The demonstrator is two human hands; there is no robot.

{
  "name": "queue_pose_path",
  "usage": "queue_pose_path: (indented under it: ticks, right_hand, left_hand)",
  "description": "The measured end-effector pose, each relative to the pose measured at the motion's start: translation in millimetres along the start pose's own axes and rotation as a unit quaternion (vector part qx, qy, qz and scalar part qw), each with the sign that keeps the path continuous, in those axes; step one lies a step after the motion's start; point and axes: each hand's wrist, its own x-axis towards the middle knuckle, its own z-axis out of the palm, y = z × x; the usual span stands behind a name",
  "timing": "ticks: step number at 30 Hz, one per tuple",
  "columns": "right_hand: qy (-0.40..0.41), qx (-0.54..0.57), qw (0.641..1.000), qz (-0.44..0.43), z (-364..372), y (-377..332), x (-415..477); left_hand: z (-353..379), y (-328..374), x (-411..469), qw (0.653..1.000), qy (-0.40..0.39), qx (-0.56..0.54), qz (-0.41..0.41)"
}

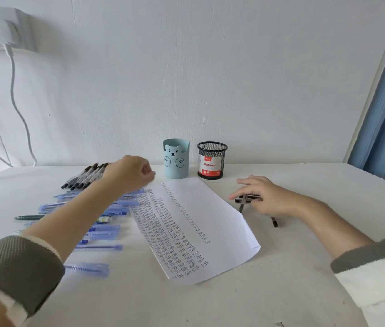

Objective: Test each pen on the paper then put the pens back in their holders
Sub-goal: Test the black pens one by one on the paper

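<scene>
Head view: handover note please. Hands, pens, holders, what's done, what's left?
Left hand: curled at the far end of the black pen row; can't tell if it grips one.
Right hand: fingers straight, resting on a few black pens right of the paper.
Blue pens lie left of the paper.
Bear holder and mesh holder stand behind the paper; no pens stick out of either.
Done: the paper carries columns of "Test" marks.
Left: test any remaining pens, then put all pens into the holders.
</scene>
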Motion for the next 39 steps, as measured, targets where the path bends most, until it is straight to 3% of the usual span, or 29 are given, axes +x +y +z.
queue_pose_path:
  ticks: [4,6,8,10,12,14,16,18,21,24,27,31,35,39]
  right_hand:
    - [-0.001,-0.059,0.998,-0.026,-4,8,0]
    - [0.053,-0.114,0.991,-0.048,0,12,7]
    - [0.158,-0.11,0.979,-0.071,2,12,10]
    - [0.256,-0.004,0.964,-0.074,1,3,9]
    - [0.274,0.195,0.94,-0.06,-5,-9,6]
    - [0.216,0.442,0.871,-0.011,-13,-24,3]
    - [0.121,0.626,0.769,0.043,-21,-34,-3]
    - [0.076,0.707,0.701,0.06,-23,-37,-6]
    - [0.07,0.738,0.668,0.059,-18,-41,-7]
    - [0.043,0.743,0.667,0.04,-11,-53,-9]
    - [0.006,0.72,0.694,0.015,1,-65,-7]
    - [-0.059,0.728,0.683,0.004,24,-82,-7]
    - [-0.052,0.579,0.813,0.005,44,-87,-10]
    - [-0.017,0.474,0.88,-0.035,50,-85,-17]
  left_hand:
    - [22,13,-15,0.998,0.007,0.011,0.056]
    - [30,12,-19,0.998,-0.002,0.022,0.06]
    - [33,10,-22,0.998,-0.016,0.029,0.062]
    - [33,9,-25,0.997,-0.029,0.026,0.068]
    - [35,9,-28,0.996,-0.041,0.027,0.072]
    - [36,11,-29,0.996,-0.044,0.035,0.075]
    - [37,13,-30,0.995,-0.042,0.042,0.077]
    - [37,15,-31,0.995,-0.039,0.053,0.078]
    - [37,17,-33,0.994,-0.045,0.07,0.076]
    - [36,18,-34,0.993,-0.051,0.078,0.073]
    - [36,20,-34,0.993,-0.052,0.076,0.07]
    - [36,21,-34,0.993,-0.053,0.075,0.07]
    - [37,19,-34,0.993,-0.051,0.077,0.07]
    - [38,19,-34,0.993,-0.056,0.076,0.072]
